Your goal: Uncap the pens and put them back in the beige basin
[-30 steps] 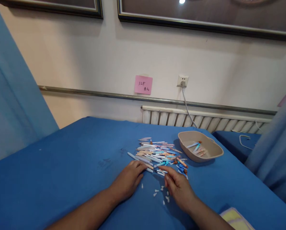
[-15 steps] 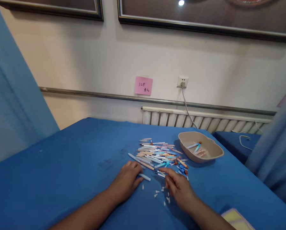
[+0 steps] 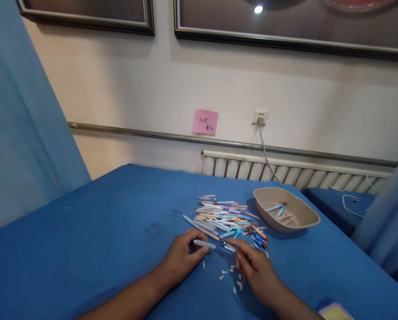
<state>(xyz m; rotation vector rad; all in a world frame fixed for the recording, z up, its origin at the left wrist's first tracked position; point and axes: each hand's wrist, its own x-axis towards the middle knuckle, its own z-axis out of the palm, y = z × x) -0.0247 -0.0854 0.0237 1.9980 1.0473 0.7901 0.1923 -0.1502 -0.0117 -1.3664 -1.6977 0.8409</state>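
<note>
I have the pale tube (image 3: 203, 243) pinched between thumb and fingertips of my left hand (image 3: 181, 259), held crosswise just over the blue cloth (image 3: 112, 231) at the near edge of the pile of coloured tubes (image 3: 223, 217). Just right of that grip my right hand (image 3: 256, 268) curls fingers-down at the cloth, and I cannot tell whether it clasps anything; small white caps (image 3: 230, 270) lie scattered between both hands. Beyond the right hand, past the pile, sits the beige tray (image 3: 303, 217) holding a few tubes.

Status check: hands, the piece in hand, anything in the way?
Left hand pinching a pale tube. Right hand at the pile edge, grip unclear. Small white caps loose between hands.
</note>
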